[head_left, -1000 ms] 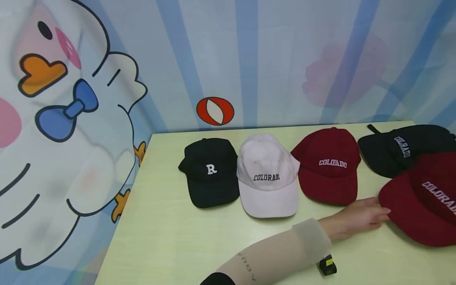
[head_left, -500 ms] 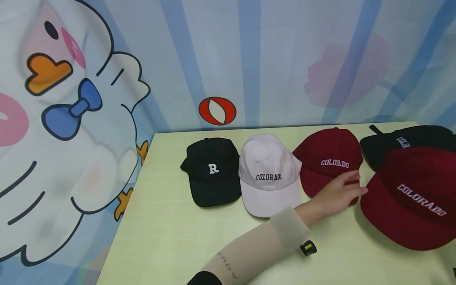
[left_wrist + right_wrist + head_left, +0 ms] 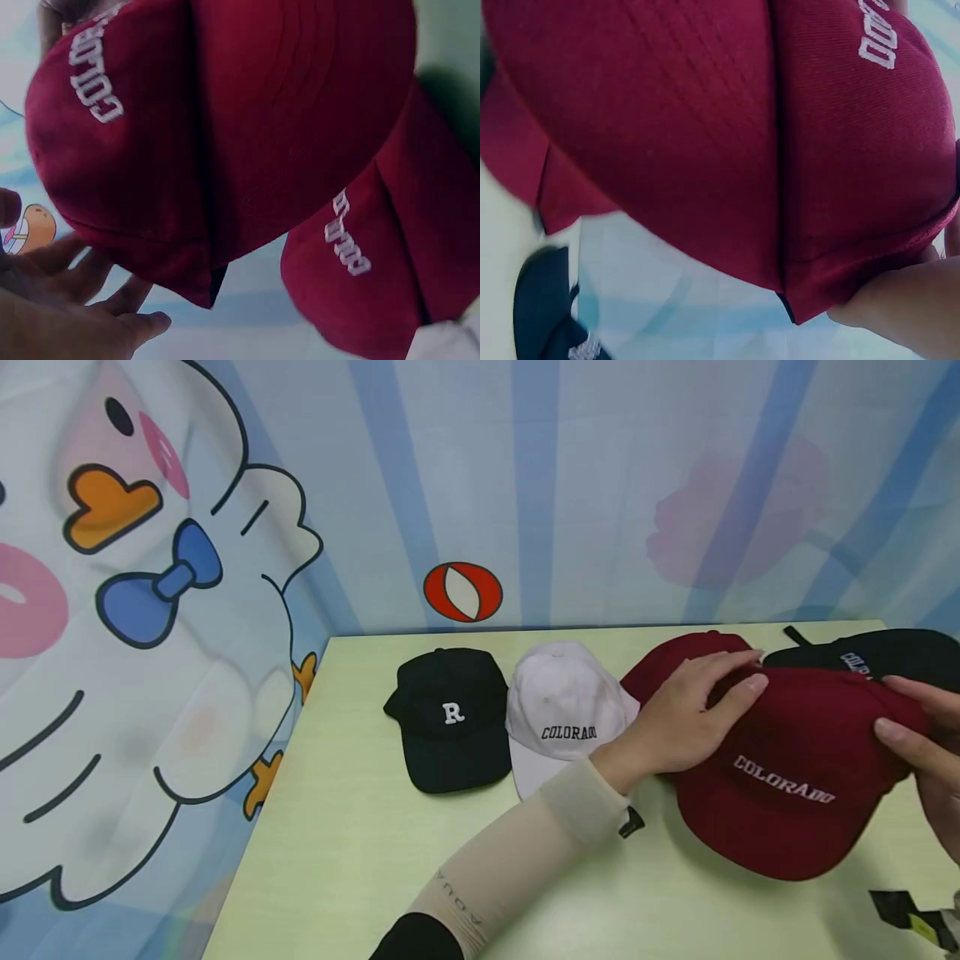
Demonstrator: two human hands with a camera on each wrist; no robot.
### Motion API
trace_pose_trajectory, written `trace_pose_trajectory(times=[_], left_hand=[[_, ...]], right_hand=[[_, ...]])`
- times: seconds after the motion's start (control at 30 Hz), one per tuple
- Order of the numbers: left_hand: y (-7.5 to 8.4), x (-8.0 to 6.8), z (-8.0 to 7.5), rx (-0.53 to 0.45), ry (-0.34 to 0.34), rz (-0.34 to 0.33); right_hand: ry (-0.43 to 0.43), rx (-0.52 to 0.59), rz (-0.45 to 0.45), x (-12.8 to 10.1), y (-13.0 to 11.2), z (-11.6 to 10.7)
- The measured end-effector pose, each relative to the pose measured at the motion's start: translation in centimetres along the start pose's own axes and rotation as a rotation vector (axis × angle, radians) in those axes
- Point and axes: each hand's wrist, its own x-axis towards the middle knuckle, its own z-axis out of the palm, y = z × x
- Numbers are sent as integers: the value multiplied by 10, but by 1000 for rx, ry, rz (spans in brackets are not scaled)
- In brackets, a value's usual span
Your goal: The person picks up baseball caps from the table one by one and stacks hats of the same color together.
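Note:
A maroon baseball cap (image 3: pixel 795 760) with COLORADO lettering is held up above the table, brim toward the viewer. My right hand (image 3: pixel 933 747) grips its right edge; in the right wrist view the thumb (image 3: pixel 900 307) lies along the lower side of the crown. On the other side, my left hand (image 3: pixel 686 706) has its fingers spread at the cap's left edge. From the left wrist, those fingers (image 3: pixel 82 277) look fairly straight beside the crown. A second maroon cap (image 3: pixel 667 652) is mostly covered by the left hand and the held cap.
On the pale table (image 3: pixel 352 860), a black cap (image 3: pixel 453 743) with an R and a white cap (image 3: pixel 562 702) stand to the left. Another black cap (image 3: pixel 915 652) lies at the back right, partly behind the held cap. A patterned backdrop (image 3: pixel 585 510) rises behind.
The held maroon cap has moved left, now overlapping the second maroon cap. My right hand has come into view with it. My left hand has moved left and up to the cap's edge.

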Motion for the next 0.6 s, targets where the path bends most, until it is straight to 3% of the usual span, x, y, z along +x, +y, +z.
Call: trace_pose_trajectory(times=[0.13,0.27,0.43,0.6], left_hand=[[-4,-6,-12,42,14,1],[-12,-17,-21,-13,58,13],[-22,-23,-27,-119,121,42],[-28,-19,-31,-236,109,22]], right_hand=[[-12,103,-41,5,-15,34],[-20,133,-25,9,-19,56],[-12,154,38,13,-17,70],[-2,100,64,22,-11,73]])
